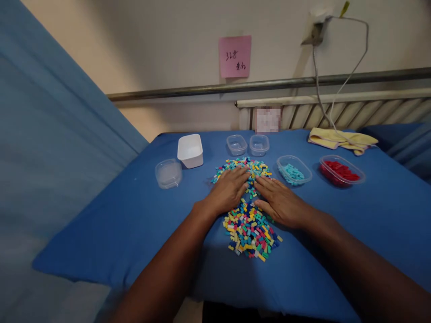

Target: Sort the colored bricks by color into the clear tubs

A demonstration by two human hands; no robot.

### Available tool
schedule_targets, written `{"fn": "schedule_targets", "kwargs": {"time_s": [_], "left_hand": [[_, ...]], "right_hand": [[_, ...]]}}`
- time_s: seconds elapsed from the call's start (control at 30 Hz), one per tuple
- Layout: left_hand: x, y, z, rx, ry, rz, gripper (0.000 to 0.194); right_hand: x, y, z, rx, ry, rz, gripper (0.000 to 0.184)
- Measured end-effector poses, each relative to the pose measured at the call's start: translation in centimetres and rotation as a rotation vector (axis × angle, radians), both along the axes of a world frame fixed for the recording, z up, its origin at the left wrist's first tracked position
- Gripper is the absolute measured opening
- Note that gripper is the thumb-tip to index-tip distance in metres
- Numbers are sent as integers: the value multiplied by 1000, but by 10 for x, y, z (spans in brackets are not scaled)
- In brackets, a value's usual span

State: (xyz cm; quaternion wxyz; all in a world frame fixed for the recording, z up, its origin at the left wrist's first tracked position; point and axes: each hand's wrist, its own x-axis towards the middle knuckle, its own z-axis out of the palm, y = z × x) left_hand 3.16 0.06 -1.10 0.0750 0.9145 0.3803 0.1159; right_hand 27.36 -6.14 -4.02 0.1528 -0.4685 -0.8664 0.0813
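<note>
Small toy building bricks (251, 231) in yellow, teal, blue, pink and white lie heaped on the blue-covered table, in a near pile and a far pile joined by a narrow strip. Palm down, my left hand (232, 186) rests on the left side of the far pile, its fingers stretched forward over the bricks. On the right side, my right hand (278, 197) lies flat with fingers extended and thumb apart, touching the bricks' edge. Between the two hands a gap shows loose bricks. Neither hand grasps anything that I can see; bricks beneath the palms are hidden.
Behind the bricks stand a white tub (190, 157), two clear containers (236, 150) and, to the left, a clear lid-like piece (169, 174). At right are containers of turquoise pieces (292, 173) and red pieces (340, 172). A yellow cloth (336, 139) lies under a cable (332, 119).
</note>
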Motion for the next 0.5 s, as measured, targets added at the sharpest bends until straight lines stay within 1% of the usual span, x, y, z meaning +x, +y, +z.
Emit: {"fn": "schedule_targets", "kwargs": {"time_s": [0.07,0.1,0.17,0.23,0.27,0.37,0.43,0.5], "left_hand": [[0,-2,0,-8,31,-110,49],[-1,-1,0,0,42,-130,47],[-3,-1,0,38,29,-113,43],[-7,-1,1,84,-40,-84,40],[-8,-2,3,102,-89,-87,39],[-8,-9,13,112,-213,-160,33],[-7,-15,20,63,-209,-220,31],[-5,-19,26,7,-156,-266,32]], "right_hand": [[2,-1,4,30,-1,21,70],[6,0,6,69,0,22,65],[19,2,12,185,2,-22,56],[38,6,16,299,-5,-124,51],[49,9,17,329,-16,-178,49],[76,16,15,326,-52,-274,40],[86,20,13,300,-66,-295,36],[90,22,12,285,-84,-312,35]]}}
